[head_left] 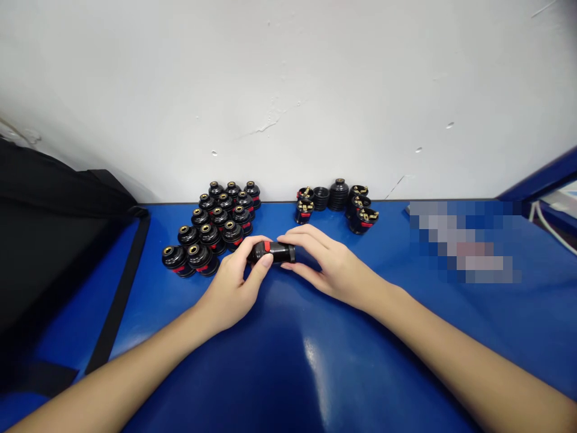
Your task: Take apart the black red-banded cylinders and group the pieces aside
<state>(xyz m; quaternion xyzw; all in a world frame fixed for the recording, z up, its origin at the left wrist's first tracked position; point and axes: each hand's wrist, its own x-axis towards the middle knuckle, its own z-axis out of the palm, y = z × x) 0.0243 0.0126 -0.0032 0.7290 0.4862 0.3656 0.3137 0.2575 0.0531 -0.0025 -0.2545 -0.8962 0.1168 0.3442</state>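
Observation:
A black lamp holder (277,252) with a red part on its side lies sideways between my hands, just above the blue table. My left hand (237,279) is closed around its left end, thumb in front. The fingers and thumb of my right hand (327,255) pinch its right end from above and below. Close to my left hand stand several domed black lamp holders (210,237) in rows, each with a brass-rimmed hole on top. Beyond my right hand are several open black lamp holder bodies (363,221) with brass terminals showing.
A ribbed black cap (339,195) and a black threaded ring (320,198) stand near the white wall (288,96). A black bag with a strap (121,288) takes up the left side of the blue table (270,373). At right, a blurred-out item (469,246) lies flat.

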